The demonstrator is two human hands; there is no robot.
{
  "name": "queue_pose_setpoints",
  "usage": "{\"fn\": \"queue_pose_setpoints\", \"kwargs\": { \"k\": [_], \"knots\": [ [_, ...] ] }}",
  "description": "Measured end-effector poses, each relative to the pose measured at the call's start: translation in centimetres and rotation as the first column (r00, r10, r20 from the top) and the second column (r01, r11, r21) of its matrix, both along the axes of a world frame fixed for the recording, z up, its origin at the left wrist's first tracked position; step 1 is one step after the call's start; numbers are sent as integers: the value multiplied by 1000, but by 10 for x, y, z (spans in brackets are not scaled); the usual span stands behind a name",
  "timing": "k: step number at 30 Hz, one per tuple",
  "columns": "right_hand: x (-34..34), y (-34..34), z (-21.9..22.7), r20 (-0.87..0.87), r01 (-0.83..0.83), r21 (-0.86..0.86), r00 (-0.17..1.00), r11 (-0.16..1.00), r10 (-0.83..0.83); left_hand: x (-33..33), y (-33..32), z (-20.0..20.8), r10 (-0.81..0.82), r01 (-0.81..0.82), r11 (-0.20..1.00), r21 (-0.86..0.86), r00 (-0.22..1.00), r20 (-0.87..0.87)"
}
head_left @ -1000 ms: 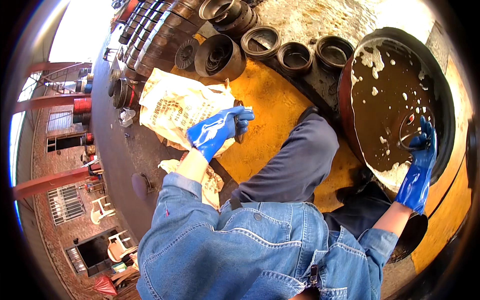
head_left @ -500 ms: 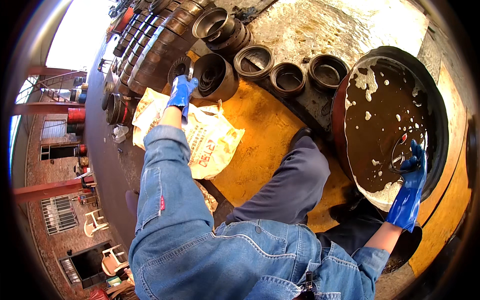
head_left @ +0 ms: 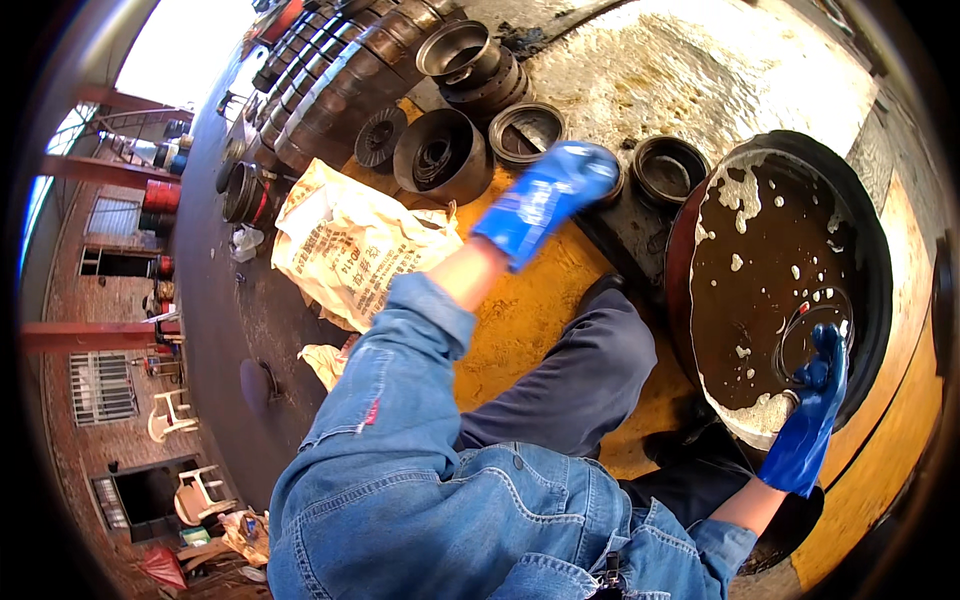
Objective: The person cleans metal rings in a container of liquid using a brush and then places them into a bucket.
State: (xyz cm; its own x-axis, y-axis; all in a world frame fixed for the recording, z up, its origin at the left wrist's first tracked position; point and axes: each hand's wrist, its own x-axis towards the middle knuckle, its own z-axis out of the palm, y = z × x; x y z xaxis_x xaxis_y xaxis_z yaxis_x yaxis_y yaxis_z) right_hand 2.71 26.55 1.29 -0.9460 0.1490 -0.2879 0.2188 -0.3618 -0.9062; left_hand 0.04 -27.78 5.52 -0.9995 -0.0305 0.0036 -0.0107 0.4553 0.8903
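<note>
My right hand [head_left: 825,375], in a long blue rubber glove, is closed around thin dark rings [head_left: 784,345] just above dark brown liquid [head_left: 770,260] with pale foam patches. A large round tub [head_left: 874,230] holds this liquid. My left hand [head_left: 565,185], gloved the same, is smeared by motion and its fingers cannot be made out. It hangs over a row of round metal parts, covering most of one. Beside it stand a shallow metal ring [head_left: 520,118] and a deeper metal cylinder [head_left: 480,170] with smaller rings inside. Another round part [head_left: 668,165] sits near the tub.
A crumpled cream sack [head_left: 350,235] lies left of the metal cylinder, near a toothed disc [head_left: 381,137]. Stacked metal cylinders [head_left: 350,85] fill the far left. A small round stool [head_left: 258,385] stands on the dark floor. My knee [head_left: 600,340] is between sack and tub.
My left hand has swung right, from beside the metal cylinder and disc to over the row of round parts. My right hand has lowered slightly with the rings, staying over the tub.
</note>
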Motion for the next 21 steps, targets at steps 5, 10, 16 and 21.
{"fn": "queue_pose_setpoints", "kwargs": {
  "k": [5, 10, 16, 21],
  "knots": [
    [13, -6, 28, 60, -165, 217, 986, 962, 156, -27, 164, 39, -460, 410, 880, -239, 862, -214],
    [33, -40, 62, 145, -456, 282, 890, 844, 432, 0, 237, 95, -757, 414, 601, -684, 569, -321],
    [57, -52, 104, 198, -434, 402, 901, 806, 387, -16, 282, 78, -876, 657, 439, -613, 463, -132],
    [39, -17, 80, 63, -376, 498, 914, 781, 401, -14, 272, 88, -775, 786, 609, -112, 558, -297]
  ]
}}
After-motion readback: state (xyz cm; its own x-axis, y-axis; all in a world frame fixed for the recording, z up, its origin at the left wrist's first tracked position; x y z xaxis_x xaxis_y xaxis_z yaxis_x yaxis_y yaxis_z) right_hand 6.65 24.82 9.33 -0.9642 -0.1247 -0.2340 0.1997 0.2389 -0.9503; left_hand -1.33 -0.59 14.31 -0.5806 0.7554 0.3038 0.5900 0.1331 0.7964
